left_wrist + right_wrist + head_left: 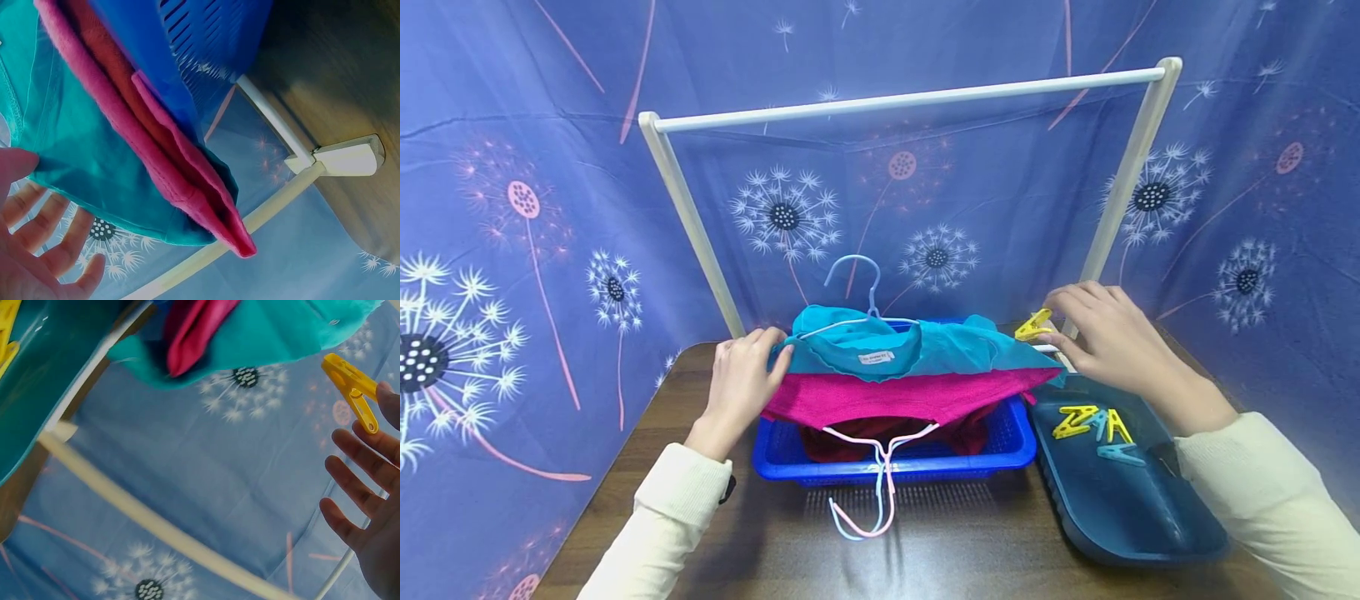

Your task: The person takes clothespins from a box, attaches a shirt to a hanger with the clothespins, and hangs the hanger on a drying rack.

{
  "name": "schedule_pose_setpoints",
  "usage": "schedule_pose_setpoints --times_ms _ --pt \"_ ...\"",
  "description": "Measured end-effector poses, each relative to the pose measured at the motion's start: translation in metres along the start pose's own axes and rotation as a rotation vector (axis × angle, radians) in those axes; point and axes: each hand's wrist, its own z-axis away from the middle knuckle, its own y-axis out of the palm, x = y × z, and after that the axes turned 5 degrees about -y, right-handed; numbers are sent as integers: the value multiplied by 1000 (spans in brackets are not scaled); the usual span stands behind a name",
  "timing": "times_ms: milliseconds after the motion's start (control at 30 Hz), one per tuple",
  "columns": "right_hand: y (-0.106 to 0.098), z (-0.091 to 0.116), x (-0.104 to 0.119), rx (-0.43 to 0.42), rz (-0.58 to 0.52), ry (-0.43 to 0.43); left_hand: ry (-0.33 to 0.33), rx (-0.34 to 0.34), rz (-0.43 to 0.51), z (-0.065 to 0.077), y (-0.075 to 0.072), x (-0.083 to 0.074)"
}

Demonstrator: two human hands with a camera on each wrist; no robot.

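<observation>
By half-hidden basket (891, 472), left grip (741, 383) pinching teal garment (953, 348), right grip (1108, 340) pinching clothespin (1035, 325)

A creased blue fabric backdrop (1037, 192), printed with white and pink dandelions, hangs behind the glossy brown wood-grain table (955, 533) I watch over my remote feed.

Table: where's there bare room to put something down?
On the table, between the left sleeve and dark tray, nearer you than the blue basket. The tray's near end, past its clips, is bare too. It's crowded around the basket, with clothes and hangers.
</observation>
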Motion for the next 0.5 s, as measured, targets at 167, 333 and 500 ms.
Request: schedule_pose_setpoints --times_ms 167,333,500 --pt "0 -14 11 -16 -41 -30 -2 1 3 0 -1 -1" --pt "3 -26 19 -11 -67 -45 -4 2 6 0 -1 -1" --pt "9 -35 23 -13 -71 -69 -6 4 8 0 -1 -1"
